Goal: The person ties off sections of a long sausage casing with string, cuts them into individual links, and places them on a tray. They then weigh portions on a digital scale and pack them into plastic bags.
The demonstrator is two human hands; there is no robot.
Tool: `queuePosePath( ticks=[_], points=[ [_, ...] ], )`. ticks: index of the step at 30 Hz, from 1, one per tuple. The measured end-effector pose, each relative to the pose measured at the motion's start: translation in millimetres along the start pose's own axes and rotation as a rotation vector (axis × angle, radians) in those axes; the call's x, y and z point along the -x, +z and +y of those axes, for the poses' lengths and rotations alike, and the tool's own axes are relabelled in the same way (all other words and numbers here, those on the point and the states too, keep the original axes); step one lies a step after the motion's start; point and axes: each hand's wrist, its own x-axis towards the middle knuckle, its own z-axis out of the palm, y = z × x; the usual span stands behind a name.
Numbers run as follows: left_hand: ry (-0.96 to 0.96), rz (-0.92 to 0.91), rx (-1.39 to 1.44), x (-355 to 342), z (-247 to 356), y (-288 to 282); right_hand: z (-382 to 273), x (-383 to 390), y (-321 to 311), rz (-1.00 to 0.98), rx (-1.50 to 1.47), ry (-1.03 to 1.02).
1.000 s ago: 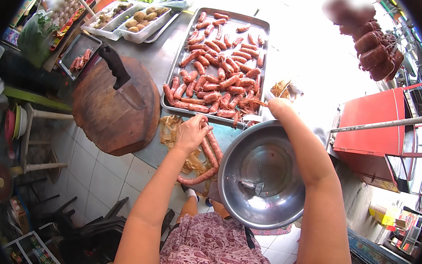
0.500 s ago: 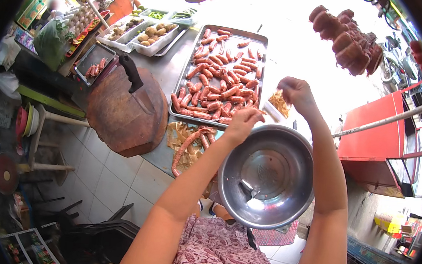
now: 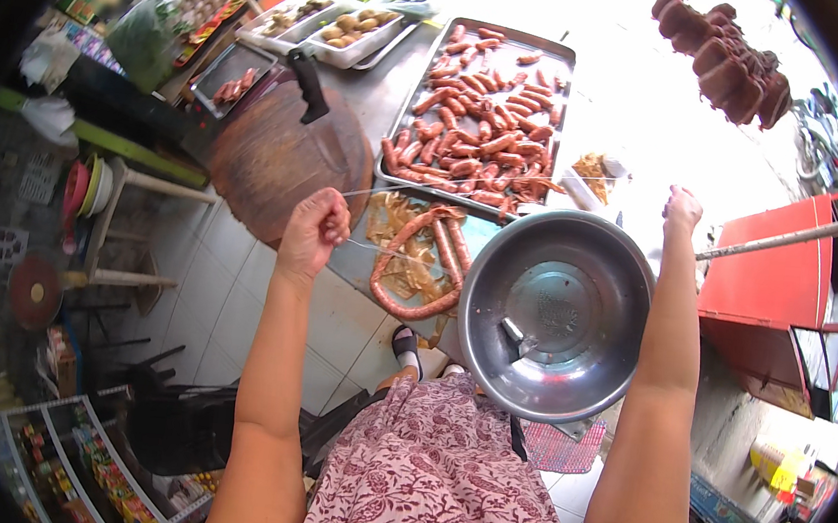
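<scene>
A thin white string [image 3: 385, 189] stretches sideways between my two hands, over the near end of the sausage tray. My left hand [image 3: 315, 231] is closed on it, and a loose tail hangs from the fingers. Off to the right, my right hand [image 3: 682, 209] pinches the other end. Under the string lies a long looped sausage [image 3: 405, 310] on brown paper [image 3: 386, 221]. Several short tied sausages [image 3: 464, 151] cover the metal tray [image 3: 565, 95]. A steel bowl [image 3: 637, 281] stands in front of the tray, with a small shiny metal piece [image 3: 518, 336] inside.
A round wooden chopping board [image 3: 278, 169] with a black-handled knife [image 3: 310, 88] stands at the left. White tubs [image 3: 373, 48] of vegetables sit behind it. Strung sausages [image 3: 726, 59] hang at the upper right, above a red box [image 3: 768, 262].
My hands have spread apart from near the bowl, left hand leftward, right hand rightward, drawing the string out between them. The view has shifted, exposing more of the looped sausage.
</scene>
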Motion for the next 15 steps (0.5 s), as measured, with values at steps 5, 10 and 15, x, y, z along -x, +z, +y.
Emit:
queuePosePath(
  ticks=[5, 10, 15],
  points=[
    [0.164, 0.109, 0.277, 35, 31, -46, 4, -35, -25, -0.045, -0.085, 0.097],
    [0.098, 0.364, 0.300, 63, 36, -50, -9, 33, -7, -0.293, 0.808, -0.411],
    [-0.208, 0.112, 0.019, 71, -8, 30, -33, 264, 29, -1.017, 0.771, -0.705]
  ],
)
